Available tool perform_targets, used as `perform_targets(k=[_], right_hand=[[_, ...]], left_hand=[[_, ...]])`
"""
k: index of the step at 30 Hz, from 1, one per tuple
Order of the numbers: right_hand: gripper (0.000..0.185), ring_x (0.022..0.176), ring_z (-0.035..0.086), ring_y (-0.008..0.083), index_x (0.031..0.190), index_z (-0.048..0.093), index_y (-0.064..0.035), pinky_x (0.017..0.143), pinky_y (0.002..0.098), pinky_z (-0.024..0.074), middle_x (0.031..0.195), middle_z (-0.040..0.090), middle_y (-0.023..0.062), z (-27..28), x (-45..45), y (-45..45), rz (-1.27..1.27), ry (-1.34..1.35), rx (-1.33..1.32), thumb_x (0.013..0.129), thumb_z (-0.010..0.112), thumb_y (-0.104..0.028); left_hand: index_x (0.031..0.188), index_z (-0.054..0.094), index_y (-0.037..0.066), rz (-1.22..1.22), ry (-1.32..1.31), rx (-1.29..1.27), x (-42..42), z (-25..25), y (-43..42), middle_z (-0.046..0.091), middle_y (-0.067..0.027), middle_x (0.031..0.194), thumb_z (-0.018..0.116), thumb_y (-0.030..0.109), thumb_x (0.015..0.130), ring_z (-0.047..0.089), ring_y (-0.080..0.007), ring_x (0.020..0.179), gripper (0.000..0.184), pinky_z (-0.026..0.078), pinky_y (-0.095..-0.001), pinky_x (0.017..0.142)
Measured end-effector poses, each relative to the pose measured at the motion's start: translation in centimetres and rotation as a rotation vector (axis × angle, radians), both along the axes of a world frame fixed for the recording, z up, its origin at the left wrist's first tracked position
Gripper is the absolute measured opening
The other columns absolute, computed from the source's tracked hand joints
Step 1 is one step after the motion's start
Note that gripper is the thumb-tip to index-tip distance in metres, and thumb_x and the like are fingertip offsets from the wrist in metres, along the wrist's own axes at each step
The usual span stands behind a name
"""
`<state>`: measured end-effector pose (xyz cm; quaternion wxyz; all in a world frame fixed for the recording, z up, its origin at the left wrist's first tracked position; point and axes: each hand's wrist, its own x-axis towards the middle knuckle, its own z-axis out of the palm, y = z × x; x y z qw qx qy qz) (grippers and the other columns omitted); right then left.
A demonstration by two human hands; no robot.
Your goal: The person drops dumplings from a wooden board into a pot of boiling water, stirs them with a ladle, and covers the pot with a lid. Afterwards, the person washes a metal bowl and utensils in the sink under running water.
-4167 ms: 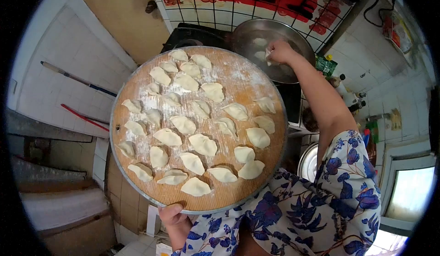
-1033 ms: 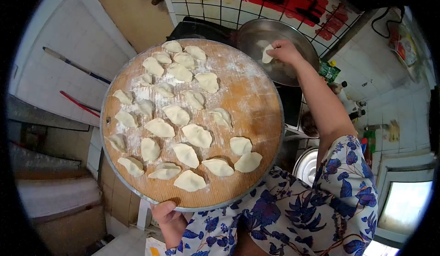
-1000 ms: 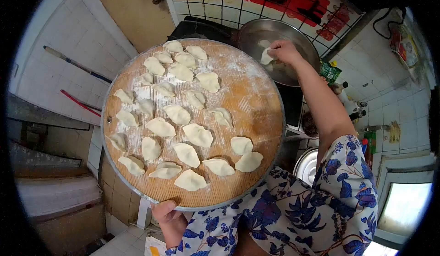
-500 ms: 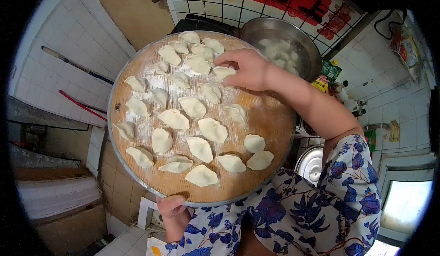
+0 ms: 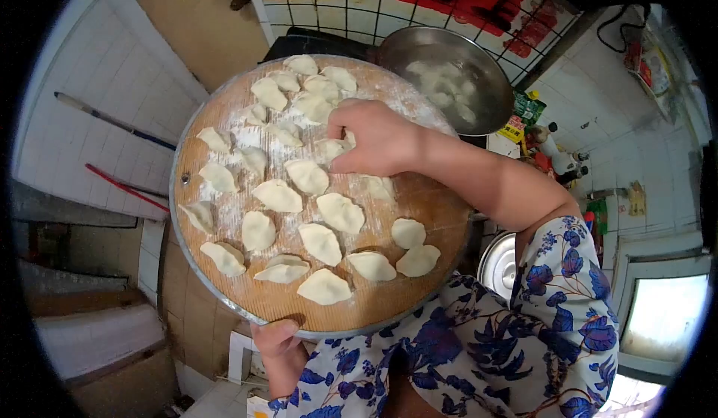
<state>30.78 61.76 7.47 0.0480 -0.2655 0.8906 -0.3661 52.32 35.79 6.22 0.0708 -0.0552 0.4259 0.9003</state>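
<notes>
A round wooden board (image 5: 359, 298) with a metal rim is tilted in front of me, dusted with flour. Several raw dumplings (image 5: 340, 213) lie spread over it, clustered most closely at its far side. My left hand (image 5: 277, 337) grips the near rim, thumb on top and fingers hidden underneath. Over the far right half of the board, my right hand (image 5: 378, 137) has its thumb and fingers closed about a dumpling (image 5: 329, 149). The palm hides part of what it holds, so I cannot tell whether a second dumpling is inside.
Behind the board's right side stands a wide metal pot (image 5: 490, 81) with dumplings in cloudy water. Sauce packets and bottles (image 5: 550, 145) are at the right. A metal lid (image 5: 499, 267) lies below my right forearm. A tiled wall and long-handled tools (image 5: 127, 126) are at the left.
My right hand has moved left and nearer, from one dumpling at the cluster's edge to the one below it. The left hand keeps its grip on the rim.
</notes>
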Motion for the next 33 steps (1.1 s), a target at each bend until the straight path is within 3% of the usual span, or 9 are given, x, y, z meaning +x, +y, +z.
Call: perform_targets(k=[4,8,11,14,17,20,24,26,33], right_hand=[[0.044,0.085,0.062,0.0274,0.094,0.064,-0.0025,0.072,0.0364,0.0502,0.092,0.063,0.0156,-1.2,-0.1,3.5,0.010,-0.003,-0.167,0.065,0.076,-0.033],[0.030,0.078,0.064,0.0170,0.094,0.063,-0.0045,0.057,0.0299,0.0524,0.088,0.063,0.0084,-1.3,-0.9,12.3,-0.422,-0.518,-0.506,0.073,0.074,-0.023],[0.038,0.067,0.062,0.0164,0.088,0.061,-0.0055,0.055,0.0316,0.0497,0.080,0.062,0.0073,-6.4,-2.9,21.0,-0.784,-0.374,-0.123,0.066,0.077,-0.033],[0.030,0.075,0.064,0.0257,0.085,0.061,-0.0044,0.063,0.0375,0.0510,0.083,0.064,0.0137,-9.4,-3.5,24.7,-0.830,-0.462,0.411,0.069,0.072,-0.027],[0.028,0.086,0.063,0.0320,0.088,0.062,-0.0038,0.074,0.0406,0.0498,0.089,0.065,0.0167,-12.4,-3.7,27.6,-0.765,-0.146,0.559,0.069,0.068,-0.023],[0.027,0.089,0.062,0.0336,0.092,0.063,-0.0035,0.079,0.0405,0.0484,0.091,0.064,0.0165,-7.2,-2.1,23.4,-0.748,0.057,0.390,0.072,0.065,-0.021],[0.025,0.083,0.060,0.0112,0.103,0.062,-0.0026,0.072,0.0273,0.0494,0.092,0.064,0.0065,0.6,3.6,13.9,-0.130,-0.013,-0.085,0.080,0.064,-0.013],[0.031,0.086,0.060,0.0155,0.106,0.059,0.0014,0.078,0.0292,0.0497,0.096,0.063,0.0108,3.2,6.1,9.3,-0.073,-0.277,-0.129,0.078,0.066,-0.013],[0.034,0.081,0.062,0.0204,0.104,0.062,-0.0021,0.073,0.0320,0.0492,0.092,0.065,0.0140,0.1,5.9,4.2,0.076,-0.072,-0.182,0.072,0.067,-0.014]], left_hand=[[0.133,0.032,-0.008,0.022,-0.033,0.029,0.8,0.0,0.6,0.048,-0.0233,0.128,0.070,0.005,0.064,0.050,-0.0372,0.115,0.080,0.041,-0.0472,0.098],[0.133,0.034,-0.008,0.003,0.002,-0.041,0.8,-1.3,0.1,0.049,-0.0233,0.127,0.065,0.011,0.065,0.051,-0.0367,0.115,0.077,0.041,-0.0455,0.098],[0.132,0.035,-0.009,-0.033,0.036,-0.094,0.1,-1.7,0.0,0.051,-0.0231,0.126,0.063,0.015,0.067,0.052,-0.0358,0.114,0.074,0.042,-0.0442,0.098],[0.131,0.036,-0.009,-0.014,0.055,-0.102,0.3,-2.0,-0.2,0.051,-0.0230,0.126,0.062,0.017,0.067,0.053,-0.0351,0.113,0.074,0.042,-0.0433,0.098],[0.131,0.036,-0.009,-0.006,0.066,-0.126,0.3,-1.7,0.1,0.051,-0.0229,0.126,0.061,0.018,0.067,0.054,-0.0346,0.113,0.074,0.043,-0.0423,0.097],[0.132,0.035,-0.009,-0.031,0.060,-0.114,0.1,-1.4,0.6,0.051,-0.0228,0.126,0.061,0.019,0.069,0.053,-0.0343,0.113,0.074,0.043,-0.0421,0.098],[0.135,0.029,-0.007,-0.044,-0.007,0.002,0.5,-1.5,-0.3,0.046,-0.0234,0.130,0.067,0.007,0.064,0.048,-0.0370,0.119,0.082,0.039,-0.0467,0.100],[0.135,0.029,-0.007,-0.033,-0.012,0.023,0.6,-1.6,-0.4,0.046,-0.0232,0.130,0.067,0.006,0.065,0.048,-0.0366,0.119,0.081,0.039,-0.0465,0.100],[0.135,0.031,-0.007,-0.023,-0.020,-0.019,0.6,-0.4,-0.3,0.047,-0.0222,0.130,0.068,0.005,0.064,0.048,-0.0358,0.119,0.081,0.039,-0.0454,0.100]])
